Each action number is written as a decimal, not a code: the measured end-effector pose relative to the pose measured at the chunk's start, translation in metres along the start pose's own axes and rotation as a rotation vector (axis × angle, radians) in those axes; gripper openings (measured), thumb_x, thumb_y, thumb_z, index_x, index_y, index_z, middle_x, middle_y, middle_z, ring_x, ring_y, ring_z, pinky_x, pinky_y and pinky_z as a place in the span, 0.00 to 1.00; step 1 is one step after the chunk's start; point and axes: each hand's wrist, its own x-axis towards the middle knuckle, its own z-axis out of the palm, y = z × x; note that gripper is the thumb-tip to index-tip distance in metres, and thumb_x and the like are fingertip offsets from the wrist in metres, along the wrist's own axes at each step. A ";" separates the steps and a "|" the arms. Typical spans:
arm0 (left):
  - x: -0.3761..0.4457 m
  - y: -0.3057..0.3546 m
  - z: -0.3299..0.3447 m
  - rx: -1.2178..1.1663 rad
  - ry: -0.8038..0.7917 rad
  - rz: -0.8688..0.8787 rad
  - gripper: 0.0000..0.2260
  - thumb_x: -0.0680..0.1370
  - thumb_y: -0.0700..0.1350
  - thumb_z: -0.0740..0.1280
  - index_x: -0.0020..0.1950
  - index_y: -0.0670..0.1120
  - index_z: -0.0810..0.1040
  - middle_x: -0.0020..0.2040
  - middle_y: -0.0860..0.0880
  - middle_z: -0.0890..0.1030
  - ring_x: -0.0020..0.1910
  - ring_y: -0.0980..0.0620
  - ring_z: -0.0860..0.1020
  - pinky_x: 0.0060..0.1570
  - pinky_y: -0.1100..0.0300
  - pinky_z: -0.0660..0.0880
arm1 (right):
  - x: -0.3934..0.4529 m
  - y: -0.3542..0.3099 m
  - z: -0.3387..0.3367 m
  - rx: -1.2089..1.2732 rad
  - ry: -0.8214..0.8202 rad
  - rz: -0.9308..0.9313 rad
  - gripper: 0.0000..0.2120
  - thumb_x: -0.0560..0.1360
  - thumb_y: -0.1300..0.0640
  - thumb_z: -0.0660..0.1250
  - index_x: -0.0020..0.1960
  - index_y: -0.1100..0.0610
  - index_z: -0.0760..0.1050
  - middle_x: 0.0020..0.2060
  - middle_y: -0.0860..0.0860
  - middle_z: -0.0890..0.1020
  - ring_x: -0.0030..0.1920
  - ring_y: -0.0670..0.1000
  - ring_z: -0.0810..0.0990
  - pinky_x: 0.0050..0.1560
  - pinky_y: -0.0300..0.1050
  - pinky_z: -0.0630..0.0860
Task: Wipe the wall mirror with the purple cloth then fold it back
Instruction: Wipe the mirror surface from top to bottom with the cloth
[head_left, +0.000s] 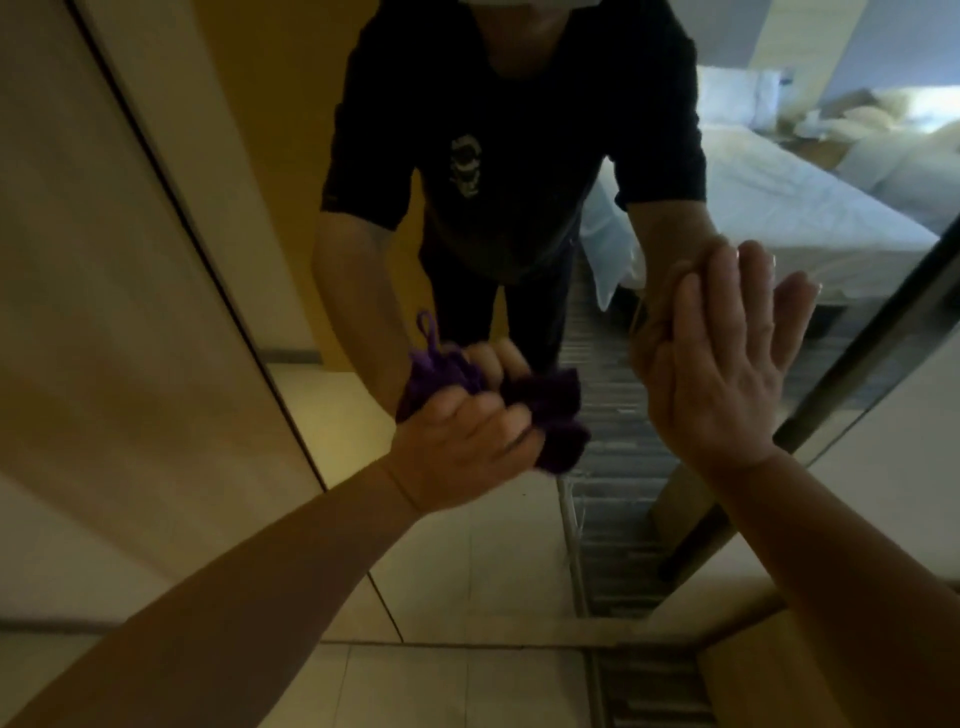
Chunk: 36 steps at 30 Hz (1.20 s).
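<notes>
The wall mirror (291, 171) fills most of the view, its glass tilted and edged by dark frame lines. My left hand (462, 447) is clenched around the bunched purple cloth (561, 426) and presses it against the lower middle of the glass. A loop of the cloth shows in the reflection just above. My right hand (727, 374) lies flat on the mirror to the right, fingers straight and together, palm against the glass, holding nothing. The reflection shows a person in a dark shirt leaning in.
A beige wall panel (78, 312) borders the mirror on the left. A dark mirror frame edge (883, 343) runs diagonally at right. Reflected behind are a white bed (769, 197) and striped carpet (613, 457). Pale floor tiles (441, 686) lie below.
</notes>
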 end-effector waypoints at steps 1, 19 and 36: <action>-0.022 0.014 0.006 -0.022 -0.110 0.078 0.02 0.79 0.45 0.67 0.51 0.51 0.77 0.47 0.53 0.76 0.42 0.54 0.76 0.43 0.59 0.67 | 0.000 0.001 0.003 -0.002 0.020 -0.005 0.26 0.82 0.56 0.59 0.78 0.59 0.56 0.79 0.53 0.53 0.78 0.58 0.51 0.72 0.70 0.50; 0.029 0.029 -0.042 -0.297 -0.038 -0.296 0.08 0.79 0.41 0.70 0.55 0.49 0.75 0.49 0.48 0.74 0.44 0.46 0.76 0.45 0.50 0.71 | -0.005 0.025 -0.059 0.200 -0.132 0.086 0.24 0.82 0.56 0.53 0.77 0.61 0.57 0.76 0.59 0.59 0.78 0.60 0.53 0.75 0.67 0.51; -0.021 0.109 0.059 -0.031 -0.030 0.049 0.08 0.77 0.47 0.71 0.53 0.51 0.76 0.51 0.52 0.75 0.46 0.52 0.76 0.47 0.55 0.67 | -0.027 0.079 -0.022 -0.013 0.044 0.116 0.28 0.82 0.55 0.55 0.79 0.57 0.50 0.76 0.59 0.58 0.78 0.53 0.46 0.75 0.63 0.46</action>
